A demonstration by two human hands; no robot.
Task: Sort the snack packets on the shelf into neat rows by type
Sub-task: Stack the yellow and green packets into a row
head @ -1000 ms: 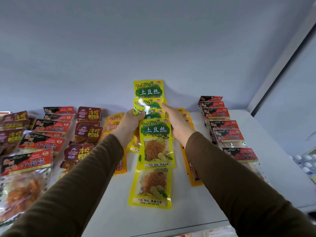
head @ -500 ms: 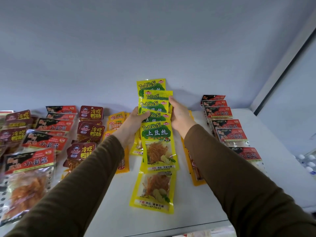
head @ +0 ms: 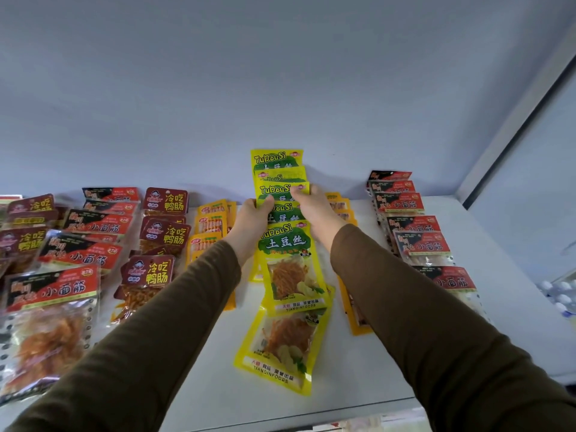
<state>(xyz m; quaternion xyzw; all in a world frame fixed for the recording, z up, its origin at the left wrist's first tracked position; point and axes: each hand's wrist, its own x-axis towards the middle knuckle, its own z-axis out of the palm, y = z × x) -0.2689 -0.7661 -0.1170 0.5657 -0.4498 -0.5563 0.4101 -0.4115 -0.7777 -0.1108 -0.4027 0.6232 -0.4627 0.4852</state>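
Both hands reach to the back of the white shelf (head: 218, 378), the left hand (head: 254, 218) and right hand (head: 314, 213) each pinching a side of one yellow-green TuDouSi packet (head: 282, 191). It sits in an overlapping row of TuDouSi packets (head: 291, 275) running toward the front edge between them. Red packets (head: 417, 241) line the right, maroon packets (head: 163, 233) the left, under a pale wall (head: 280, 73).

Long olive-brown knit sleeves (head: 174, 322) to the wrists, bare hands beyond, no rings.

Single head-worn view faces forward, close over the white shelf (head: 514, 275).
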